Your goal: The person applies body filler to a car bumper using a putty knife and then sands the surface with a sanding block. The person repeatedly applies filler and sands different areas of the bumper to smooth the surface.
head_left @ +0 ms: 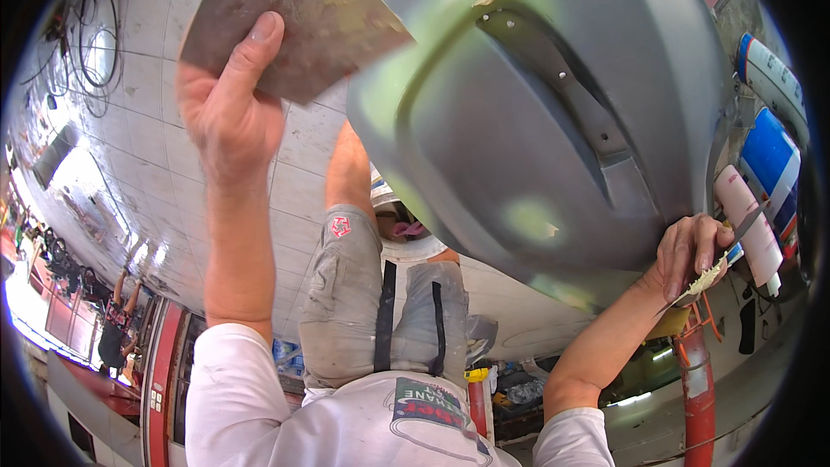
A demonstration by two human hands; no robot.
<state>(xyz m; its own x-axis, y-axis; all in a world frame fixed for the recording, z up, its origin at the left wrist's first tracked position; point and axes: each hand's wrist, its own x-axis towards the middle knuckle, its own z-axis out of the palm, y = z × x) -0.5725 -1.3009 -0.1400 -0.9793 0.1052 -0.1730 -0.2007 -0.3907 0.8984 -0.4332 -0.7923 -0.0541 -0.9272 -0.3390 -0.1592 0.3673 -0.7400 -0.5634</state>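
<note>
"What are the fingers grasping?"

"The left hand is gripping a flat sheet by its lower edge. The thumb is lying across the smeared brown face, while the other fingers are mostly hiding behind it, so I cannot tell how far they are spreading."

"And the right hand?"

"It is curling its fingers closely around a thin tool, and pale yellow paste is clinging along its edge."

"Where are those things sitting beside the big shape?"

"The grey curved panel is filling the space between the hands, with greenish-yellow patches showing on it. The sheet is standing at its upper left, its right corner overlapping the panel's edge from this angle; I cannot tell whether they are touching. The tool is hanging just beyond the lower right edge."

"How much room is each side having?"

"On the left, pale tiled floor is stretching away openly, with dark cables coiling farther off. The right is looking tighter: a pinkish roll is leaning near the fingers, and a red post is standing below the hand."
</note>
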